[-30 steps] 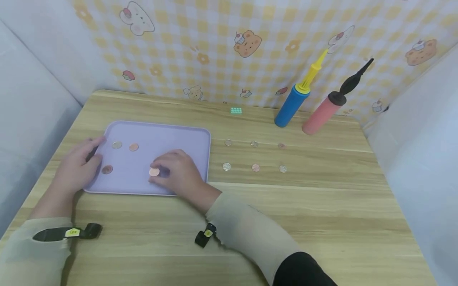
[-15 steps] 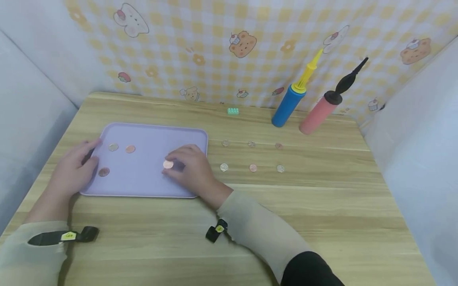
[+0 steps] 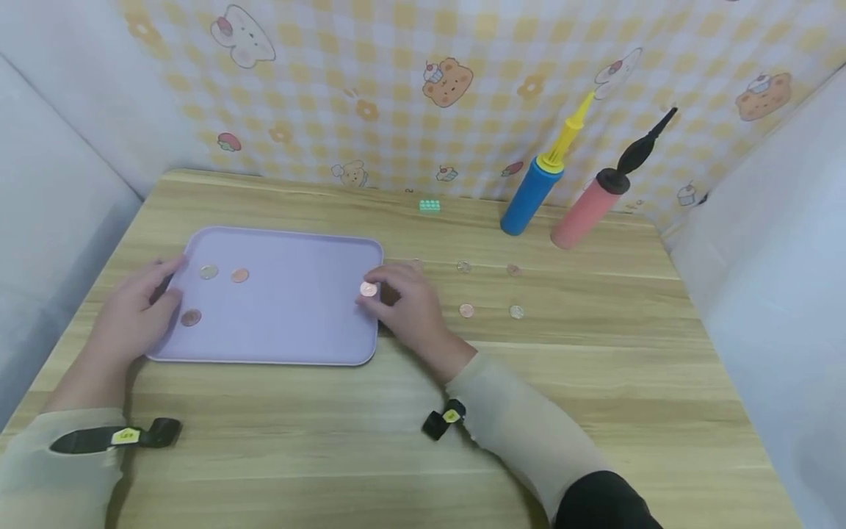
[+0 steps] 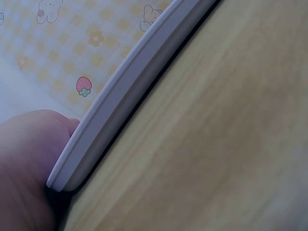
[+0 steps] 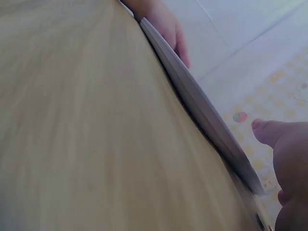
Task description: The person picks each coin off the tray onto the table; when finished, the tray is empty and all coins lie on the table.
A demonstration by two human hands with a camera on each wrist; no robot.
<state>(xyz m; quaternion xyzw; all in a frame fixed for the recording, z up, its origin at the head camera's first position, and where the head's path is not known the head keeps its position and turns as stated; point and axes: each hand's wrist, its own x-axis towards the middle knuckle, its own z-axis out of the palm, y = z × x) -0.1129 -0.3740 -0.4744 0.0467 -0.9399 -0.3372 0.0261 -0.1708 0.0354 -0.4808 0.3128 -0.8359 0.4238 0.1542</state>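
Observation:
A copper-coloured coin (image 3: 368,289) is pinched between the thumb and index finger of my right hand (image 3: 416,305), above the right rim of a lilac tray (image 3: 284,362). My left hand (image 3: 135,312) rests against the tray's left edge, thumb and index finger spread and touching the rim. On the tray's left part lie a silvery coin (image 3: 208,272), a copper coin (image 3: 240,275) and a darker brown coin (image 3: 191,317). In the left wrist view the tray's side (image 4: 120,91) runs diagonally past the hand. The right wrist view does not show the held coin.
Right of the tray, several coins lie in two rows on the wooden table (image 3: 595,411), among them a copper one (image 3: 466,311); my right hand hides part of the rows. Farther back are a mint toy brick (image 3: 429,206), a blue pump (image 3: 529,198) and a pink pump (image 3: 588,213).
My right hand has carried the copper coin rightward, from over the middle of the tray to its right rim. The left hand and the other coins stay in place.

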